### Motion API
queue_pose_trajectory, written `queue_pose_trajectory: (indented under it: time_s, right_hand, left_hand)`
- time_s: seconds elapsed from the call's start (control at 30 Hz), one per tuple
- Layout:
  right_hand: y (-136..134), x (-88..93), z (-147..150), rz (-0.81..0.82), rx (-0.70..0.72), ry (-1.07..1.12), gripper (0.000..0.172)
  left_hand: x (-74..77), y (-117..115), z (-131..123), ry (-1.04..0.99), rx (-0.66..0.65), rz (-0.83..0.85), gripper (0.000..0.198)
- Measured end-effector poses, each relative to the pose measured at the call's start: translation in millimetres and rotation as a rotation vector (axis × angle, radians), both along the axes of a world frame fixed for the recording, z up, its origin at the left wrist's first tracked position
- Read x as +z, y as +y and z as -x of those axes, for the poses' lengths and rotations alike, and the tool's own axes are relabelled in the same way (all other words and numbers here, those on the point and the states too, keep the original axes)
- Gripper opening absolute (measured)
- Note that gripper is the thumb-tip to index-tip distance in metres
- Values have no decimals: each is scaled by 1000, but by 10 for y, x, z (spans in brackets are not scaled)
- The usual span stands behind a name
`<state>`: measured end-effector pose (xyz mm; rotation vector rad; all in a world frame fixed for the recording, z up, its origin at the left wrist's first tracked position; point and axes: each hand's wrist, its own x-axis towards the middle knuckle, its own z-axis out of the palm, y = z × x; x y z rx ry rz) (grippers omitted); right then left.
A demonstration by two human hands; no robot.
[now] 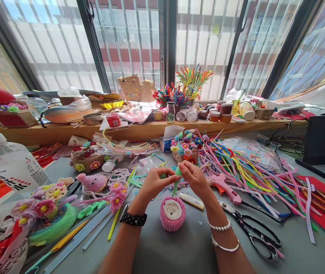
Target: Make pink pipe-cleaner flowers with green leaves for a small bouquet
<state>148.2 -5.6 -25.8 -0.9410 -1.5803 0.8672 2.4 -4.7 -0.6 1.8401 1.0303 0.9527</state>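
Where the fingertips meet: green fuzzy piece (176, 187), pinched by both hands, lower end hanging just above the pink pot (173, 225).
Left hand (159, 182): thumb and forefinger closed on the piece; black dotted watch band (133, 219) on wrist.
Right hand (193, 178): thumb and fingers closed on its upper part; beaded bracelet (219, 226) and bangle (225, 249) on wrist.
Pot, directly below grip: upright on grey table (176, 253), ribbed wall, white coil (173, 207) inside.
Pale tube (191, 201): below right hand, lying near the pot.
Right of grip: pink glue gun (227, 189), then loose pipe cleaners (236, 167); scissors (238, 217) nearer the wearer, by the right forearm.
Left of grip: pink flowers (118, 195), pearl strings (119, 175), pink stuffed figure (91, 182); further out, green woven piece (56, 224) and bottle (15, 167).
Beyond grip: flower basket (183, 156), then cluttered windowsill (142, 132).
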Motion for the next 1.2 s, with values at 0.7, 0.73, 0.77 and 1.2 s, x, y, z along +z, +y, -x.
queue_pose_trajectory:
  time_s: [0.7, 0.73, 0.77, 1.2]
  right_hand:
    - [-52, 43, -16, 74, 112, 251, 28]
    - [-61, 50, -15, 89, 125, 260, 27]
    - [-69, 54, -11, 100, 141, 271, 27]
    - [-9, -29, 48, 91, 87, 383, 27]
  left_hand:
    - [-52, 2, -27, -69, -48, -9, 21]
    - [-44, -1, -25, -69, -56, -18, 21]
    - [-36, -6, -20, -71, -67, -31, 20]
    - [22, -28, -8, -46, -107, -19, 17]
